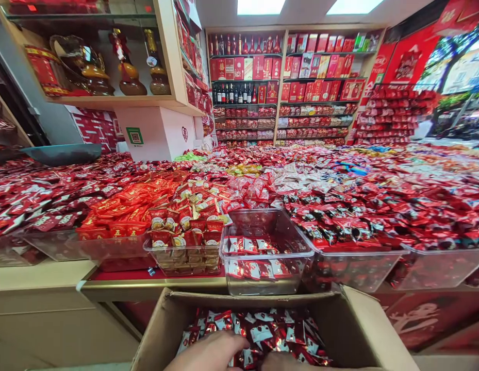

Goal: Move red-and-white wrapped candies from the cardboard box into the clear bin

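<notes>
An opened cardboard box (378, 319) stands at the bottom centre, with many small red and white wrapped candies (262, 332) inside. My left hand (212, 353) reaches into it from the bottom edge, back of the hand up, its fingers bent down onto the wrapped candies. Beside it on the right, my right hand (281, 361) is low among the same packets; only its upper part shows and its fingers are hidden. What either hand grips cannot be made out. Just beyond the box, a clear plastic bin (262, 286) holds a low layer of similar red and white packets.
A bin of durian candies (188, 226) sits left of the clear bin, beside orange-red packets (123, 206). Heaped red and black packets (347, 221) fill bins at right. Shelves (281, 93) with bottles and boxes line the back; a display cabinet (177, 82) overhangs the left.
</notes>
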Motion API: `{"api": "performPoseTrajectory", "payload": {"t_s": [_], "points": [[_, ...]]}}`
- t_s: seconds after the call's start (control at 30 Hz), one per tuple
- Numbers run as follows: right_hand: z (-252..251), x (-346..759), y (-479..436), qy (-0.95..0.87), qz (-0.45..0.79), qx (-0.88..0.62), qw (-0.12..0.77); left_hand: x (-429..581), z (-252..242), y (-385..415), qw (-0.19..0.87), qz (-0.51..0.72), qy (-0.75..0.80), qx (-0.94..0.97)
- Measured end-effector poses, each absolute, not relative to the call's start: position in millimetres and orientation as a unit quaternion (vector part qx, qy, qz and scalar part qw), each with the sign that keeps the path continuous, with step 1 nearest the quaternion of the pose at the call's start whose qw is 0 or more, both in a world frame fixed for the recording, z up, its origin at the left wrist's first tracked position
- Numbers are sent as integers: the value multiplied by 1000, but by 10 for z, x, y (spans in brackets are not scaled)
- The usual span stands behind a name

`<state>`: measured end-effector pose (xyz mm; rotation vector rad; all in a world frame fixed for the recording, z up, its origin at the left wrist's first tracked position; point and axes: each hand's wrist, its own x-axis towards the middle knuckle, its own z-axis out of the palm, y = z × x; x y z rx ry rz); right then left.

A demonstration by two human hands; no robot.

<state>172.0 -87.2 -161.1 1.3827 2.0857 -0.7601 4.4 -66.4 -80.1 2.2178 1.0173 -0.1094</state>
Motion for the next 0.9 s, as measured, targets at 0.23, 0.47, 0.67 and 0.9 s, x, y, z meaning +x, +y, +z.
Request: {"api": "performPoseTrajectory", "payload": {"t_s": [0.23, 0.47, 0.67, 0.9], "points": [[-1503, 1662, -926, 758, -284, 531, 252, 115, -671, -749, 329, -82, 387, 857], [-990, 1754, -825, 776, -268, 537, 193, 33, -792, -709, 339, -38, 367, 866], [-509, 2048, -821, 776, -332, 531, -74, 110, -680, -619, 363, 22, 383, 849], [-575, 2108, -764, 735, -424, 501, -173, 227, -617, -574, 441, 131, 383, 801]]}}
